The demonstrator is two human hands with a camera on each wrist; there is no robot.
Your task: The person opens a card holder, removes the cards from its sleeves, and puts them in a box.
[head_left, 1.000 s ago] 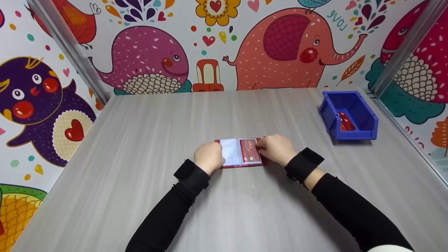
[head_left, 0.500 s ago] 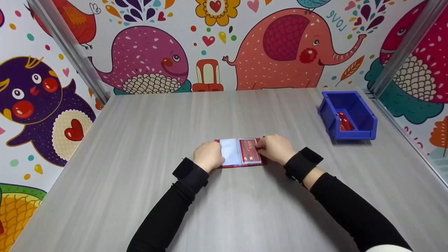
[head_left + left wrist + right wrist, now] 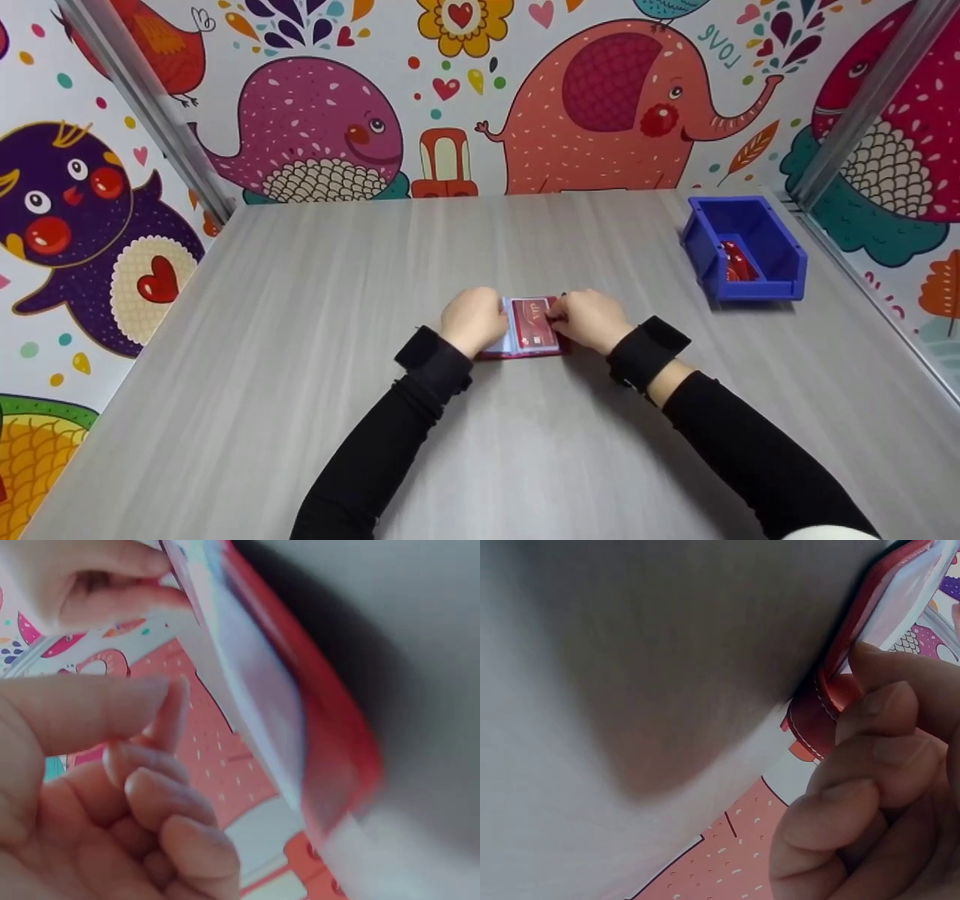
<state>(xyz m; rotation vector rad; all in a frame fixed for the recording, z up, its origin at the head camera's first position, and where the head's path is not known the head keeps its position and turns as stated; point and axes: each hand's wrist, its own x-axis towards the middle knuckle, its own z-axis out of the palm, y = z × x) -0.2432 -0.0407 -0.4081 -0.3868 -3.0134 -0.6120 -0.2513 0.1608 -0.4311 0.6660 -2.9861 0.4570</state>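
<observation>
A red card holder (image 3: 562, 346) lies opened out on the table, with clear sleeves inside. Its right side shows a red card (image 3: 535, 324) in a sleeve. My right hand (image 3: 594, 321) pinches the holder's right edge; in the right wrist view the thumb (image 3: 870, 660) lies on that edge, beside a stitched red strap (image 3: 814, 720). Over the left side is my left hand (image 3: 474, 322), covering much of the pale sleeves (image 3: 496, 345). In the left wrist view its thumb and index tips meet, other fingers curled, apart from the holder, with nothing visible between them.
A blue bin (image 3: 750, 289) with red cards (image 3: 738, 262) in it stands at the back right of the table (image 3: 337, 300). Walls with printed cartoon animals (image 3: 600, 112) border the table at the back and both sides.
My left hand has come off the holder's left edge and shifted right, over the left sleeves. The right hand and the holder have hardly moved.
</observation>
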